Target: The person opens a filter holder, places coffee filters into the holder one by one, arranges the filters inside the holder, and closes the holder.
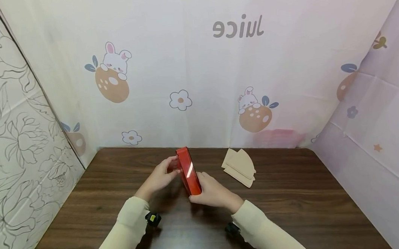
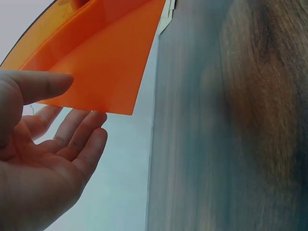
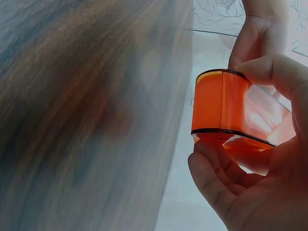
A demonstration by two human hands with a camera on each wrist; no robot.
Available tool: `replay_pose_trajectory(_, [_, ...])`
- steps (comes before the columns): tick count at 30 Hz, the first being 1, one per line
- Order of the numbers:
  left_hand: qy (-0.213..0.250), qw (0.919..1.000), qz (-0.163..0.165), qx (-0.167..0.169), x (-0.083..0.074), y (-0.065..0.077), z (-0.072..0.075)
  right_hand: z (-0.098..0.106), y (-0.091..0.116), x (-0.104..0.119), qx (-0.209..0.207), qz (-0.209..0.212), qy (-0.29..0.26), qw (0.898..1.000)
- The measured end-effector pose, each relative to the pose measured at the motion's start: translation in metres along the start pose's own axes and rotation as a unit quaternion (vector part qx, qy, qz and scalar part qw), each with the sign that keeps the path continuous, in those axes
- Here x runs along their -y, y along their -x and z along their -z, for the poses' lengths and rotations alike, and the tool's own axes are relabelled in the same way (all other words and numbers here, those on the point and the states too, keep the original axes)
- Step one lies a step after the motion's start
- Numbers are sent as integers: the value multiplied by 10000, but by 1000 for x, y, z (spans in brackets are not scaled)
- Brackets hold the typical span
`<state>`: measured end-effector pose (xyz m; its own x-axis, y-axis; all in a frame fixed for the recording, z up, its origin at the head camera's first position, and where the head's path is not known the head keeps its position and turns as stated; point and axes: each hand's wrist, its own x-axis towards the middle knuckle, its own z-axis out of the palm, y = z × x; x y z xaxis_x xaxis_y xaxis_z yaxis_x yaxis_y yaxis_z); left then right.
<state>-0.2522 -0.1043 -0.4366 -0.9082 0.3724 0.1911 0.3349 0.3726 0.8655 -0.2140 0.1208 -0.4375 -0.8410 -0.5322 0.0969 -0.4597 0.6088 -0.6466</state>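
Observation:
A translucent orange-red plastic case (image 1: pixel 189 171) with dark trim stands tilted above the table, its narrow side facing me. From the right, my right hand (image 1: pixel 210 191) grips its lower end; in the right wrist view the thumb of that hand (image 3: pixel 284 120) lies over the top rim, fingers underneath. On the left, my left hand (image 1: pixel 160 174) is at the case's side with fingers loosely bent. In the left wrist view its thumb overlaps the flat orange panel (image 2: pixel 110 72), and the fingertips of the left hand (image 2: pixel 57 144) lie along the panel's edge. The case's contents are hidden.
Several beige fan-shaped paper filters (image 1: pixel 241 165) lie overlapping to the right of the hands, toward the back of the dark wood table (image 1: pixel 292 210). A printed curtain (image 1: pixel 196 64) hangs behind the table, with further printed cloth at both sides.

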Motion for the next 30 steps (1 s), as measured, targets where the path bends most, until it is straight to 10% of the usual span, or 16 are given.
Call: replay_pose_trajectory(30, [-300,9980,-405,389,0,18,2,20,18,-20,389,298,-56,9988])
